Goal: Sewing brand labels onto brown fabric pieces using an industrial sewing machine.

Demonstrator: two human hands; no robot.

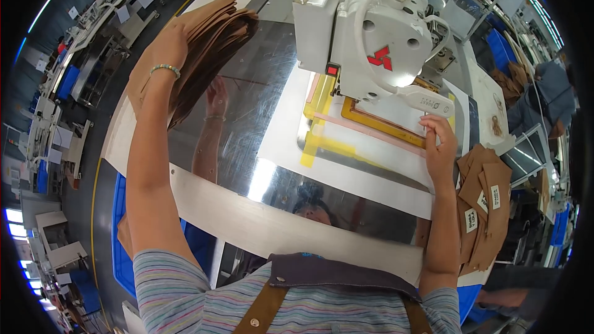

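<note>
A shiny metal plate (247,130) fills the middle of the frame, mirroring the left forearm in its left half. The white sewing machine (383,37) stands over it at upper centre. A white sheet (281,139) spreads across the plate, from the centre toward the right.

The thick stack of brown pieces (213,43) lies at upper left, its many edges fanned toward the machine. A looser pile of brown pieces with white labels (487,179) sits at right, just beside the right forearm. The amber frame (383,126) lies below the machine head, right of centre, with yellow tape (315,139) near its left end.

The left hand (171,44) is on the near left side of the stack — whether it grips or only rests, I cannot tell. The right hand (440,139) is at the amber frame's right end, fingers curled; whether they pinch anything is unclear. A beaded bracelet (165,70) circles the left wrist.
</note>
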